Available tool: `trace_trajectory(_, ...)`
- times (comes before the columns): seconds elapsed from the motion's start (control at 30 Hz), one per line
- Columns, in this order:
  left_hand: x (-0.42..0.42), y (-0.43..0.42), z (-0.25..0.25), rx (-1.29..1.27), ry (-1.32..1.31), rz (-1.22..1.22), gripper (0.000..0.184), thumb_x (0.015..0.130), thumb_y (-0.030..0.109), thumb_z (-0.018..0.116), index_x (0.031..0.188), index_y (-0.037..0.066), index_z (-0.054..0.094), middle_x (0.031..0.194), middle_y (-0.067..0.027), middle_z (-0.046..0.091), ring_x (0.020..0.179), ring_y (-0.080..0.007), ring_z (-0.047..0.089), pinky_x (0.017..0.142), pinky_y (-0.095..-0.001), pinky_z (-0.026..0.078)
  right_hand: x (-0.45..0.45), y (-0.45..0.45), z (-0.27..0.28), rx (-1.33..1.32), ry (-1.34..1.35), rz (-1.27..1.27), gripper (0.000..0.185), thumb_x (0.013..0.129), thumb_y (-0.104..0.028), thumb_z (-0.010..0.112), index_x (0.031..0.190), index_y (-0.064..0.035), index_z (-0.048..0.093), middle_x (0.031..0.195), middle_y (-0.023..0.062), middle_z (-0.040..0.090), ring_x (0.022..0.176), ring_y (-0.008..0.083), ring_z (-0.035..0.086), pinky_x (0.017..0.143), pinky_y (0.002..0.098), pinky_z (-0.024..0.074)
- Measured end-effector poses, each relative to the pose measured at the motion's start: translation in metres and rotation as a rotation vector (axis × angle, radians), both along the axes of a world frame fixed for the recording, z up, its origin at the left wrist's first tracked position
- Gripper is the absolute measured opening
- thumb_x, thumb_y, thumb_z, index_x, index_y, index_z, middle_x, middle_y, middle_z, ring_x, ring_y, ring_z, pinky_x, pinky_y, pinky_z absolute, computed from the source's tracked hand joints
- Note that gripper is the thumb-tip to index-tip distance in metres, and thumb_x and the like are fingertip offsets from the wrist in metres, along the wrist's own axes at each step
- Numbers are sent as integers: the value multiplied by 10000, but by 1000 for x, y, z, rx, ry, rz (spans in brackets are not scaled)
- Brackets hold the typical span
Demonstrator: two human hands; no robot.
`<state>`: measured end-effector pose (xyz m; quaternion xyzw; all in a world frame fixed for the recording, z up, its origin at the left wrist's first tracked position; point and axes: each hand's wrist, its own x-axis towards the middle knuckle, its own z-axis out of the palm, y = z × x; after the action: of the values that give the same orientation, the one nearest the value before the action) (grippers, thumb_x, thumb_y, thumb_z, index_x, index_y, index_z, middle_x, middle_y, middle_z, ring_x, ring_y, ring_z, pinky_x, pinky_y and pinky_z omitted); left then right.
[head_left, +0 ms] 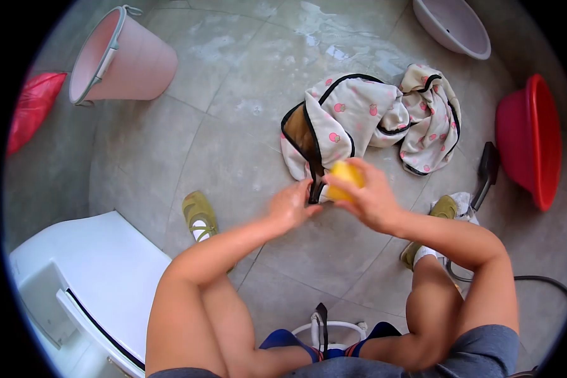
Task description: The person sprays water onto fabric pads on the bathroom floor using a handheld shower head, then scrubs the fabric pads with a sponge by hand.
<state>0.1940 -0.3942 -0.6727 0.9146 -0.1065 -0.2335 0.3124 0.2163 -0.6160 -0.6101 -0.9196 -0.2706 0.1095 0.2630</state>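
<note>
A white cloth cover with pink fruit prints and black edging lies bunched on the floor in front of me, a brown inner side showing at its left. My left hand is closed on the black-edged near corner of this cover. In my right hand is a yellow bar of soap, slightly blurred, held just above and right of that corner. Whether the soap touches the fabric I cannot tell.
A pink bucket lies tipped at upper left, near a red plastic bag. At right are a red basin, a pale basin and a black shower head with hose. A white appliance stands left; wet tiles shine beyond.
</note>
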Motion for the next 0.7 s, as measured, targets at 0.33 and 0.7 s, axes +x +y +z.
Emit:
trace_trajectory(0.33,-19,-11,-44,143,-206,-290,118,823,146,575,749,55,574,643,-157,622,639,-337,646,545,-447,504,90,20,-105,-122,-671,258,453,797,-346,656,1212,-383,480,1199,136,500,1027,274,501,848,392,390)
trace_trajectory(0.7,-3,4,-54,193,-356,-265,52,792,88,551,747,62,560,647,-134,616,615,-308,638,524,-425,499,114,34,-105,-202,-613,15,412,798,-355,676,1189,-379,548,1253,136,471,1137,294,455,924,430,355)
